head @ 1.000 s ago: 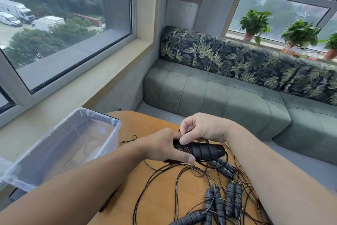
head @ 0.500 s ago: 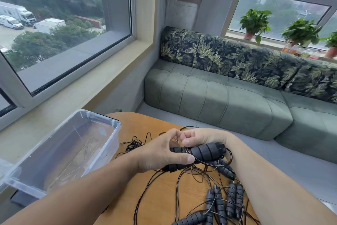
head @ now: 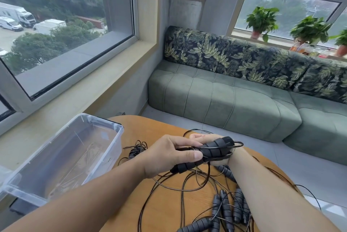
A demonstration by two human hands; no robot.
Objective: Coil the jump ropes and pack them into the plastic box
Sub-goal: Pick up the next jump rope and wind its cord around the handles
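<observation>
Gripping a pair of black ribbed jump-rope handles [head: 210,151] at the centre of the frame, the left hand [head: 167,155] closes around them with the thumb laid along the near side. The right hand [head: 208,138] sits just behind, fingers curled against the far side of the same handles, where thin black cord [head: 237,144] loops round them; whether it pinches the cord cannot be told. Both hands hover above the round wooden table [head: 150,128]. Below them loose cords [head: 180,190] sprawl across the tabletop, and a cluster of other jump-rope handles [head: 229,211] lies at the lower right of centre, partly behind the right forearm. A small coiled bundle [head: 136,150] rests on the table just left of the left hand. The clear plastic box [head: 105,124] stands open at the left of the frame, on the table's left edge, with no ropes inside. A green sofa [head: 225,104] fills the right background.
</observation>
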